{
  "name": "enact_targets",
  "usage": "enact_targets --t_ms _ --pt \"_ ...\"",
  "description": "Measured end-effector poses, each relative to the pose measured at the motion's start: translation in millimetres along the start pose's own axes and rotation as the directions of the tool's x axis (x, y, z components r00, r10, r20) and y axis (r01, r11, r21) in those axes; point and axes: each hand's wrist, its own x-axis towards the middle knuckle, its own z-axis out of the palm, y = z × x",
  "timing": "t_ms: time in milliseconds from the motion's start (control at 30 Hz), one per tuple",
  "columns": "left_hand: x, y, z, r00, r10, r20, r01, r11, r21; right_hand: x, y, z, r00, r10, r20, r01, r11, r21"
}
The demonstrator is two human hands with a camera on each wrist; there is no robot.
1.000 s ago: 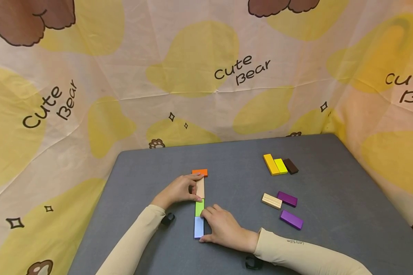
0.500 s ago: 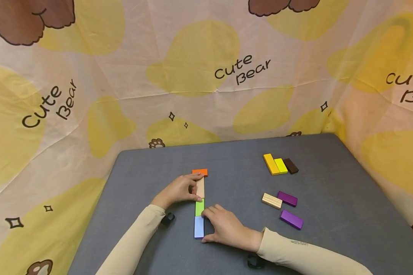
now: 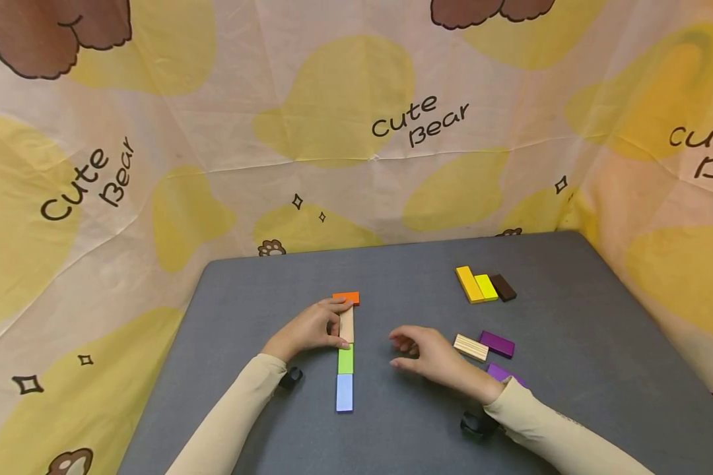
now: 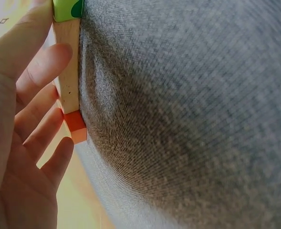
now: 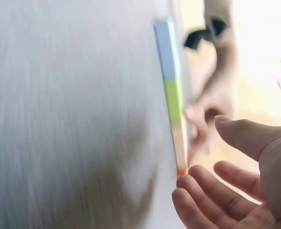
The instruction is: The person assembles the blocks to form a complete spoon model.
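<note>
A straight row of blocks lies on the grey table, left of centre. From far to near it has a crosswise orange block [image 3: 346,298], a plain wooden block [image 3: 346,324], a green block [image 3: 346,360] and a light blue block [image 3: 344,393]. My left hand [image 3: 310,332] holds the plain wooden block from the left, index fingertip by the orange end and thumb by the green one. In the left wrist view its fingers lie along the wooden block [image 4: 67,71]. To the right of the row, my right hand [image 3: 434,356] hovers with loosely bent fingers and nothing in them.
Past the right hand lie a striped wooden block [image 3: 471,348], a dark purple block [image 3: 497,344] and a purple block [image 3: 505,375] partly hidden by the wrist. Farther back sit an orange-yellow block [image 3: 469,285], a yellow block [image 3: 486,287] and a dark brown block [image 3: 502,287].
My right hand has left the light blue block's side and moved right and away from me, toward the loose blocks. The left hand and the row stay where they were.
</note>
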Motion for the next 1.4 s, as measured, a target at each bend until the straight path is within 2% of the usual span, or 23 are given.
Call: enact_targets --t_ms 133,333,600,833,967,1100,1400 --pt "0.2 0.4 -0.7 1.0 -0.001 0.006 0.001 1.0 0.01 -0.3 16.8 -27.2 0.991 0.097 -0.097 -0.096 0.995 0.019" --pt "0.0 0.7 0.1 1.0 -0.006 0.009 0.006 1.0 0.017 -1.6 43.4 -60.0 0.956 0.234 -0.178 -0.238 0.971 -0.003" --pt "1.9 1.5 1.8 0.999 -0.002 -0.043 0.003 1.0 0.028 -5.1 72.5 -87.4 0.918 0.279 -0.282 -0.299 0.954 -0.029" --pt "3.1 2.9 2.9 0.997 -0.002 -0.083 0.003 1.0 0.011 -10.0 93.9 -99.2 0.872 0.299 -0.388 -0.353 0.933 -0.076" --pt "2.8 2.6 4.2 0.995 -0.008 -0.095 0.008 1.0 0.001 -11.9 101.6 -102.0 0.852 0.327 -0.409 -0.395 0.914 -0.092" --pt "2.4 2.7 5.4 0.993 -0.004 -0.119 0.005 1.0 0.007 -12.1 108.3 -103.4 0.843 0.352 -0.407 -0.431 0.895 -0.118" --pt "0.6 5.6 6.7 0.986 0.019 -0.165 -0.013 0.999 0.04 -10.1 115.0 -103.1 0.836 0.349 -0.424 -0.456 0.871 -0.182"
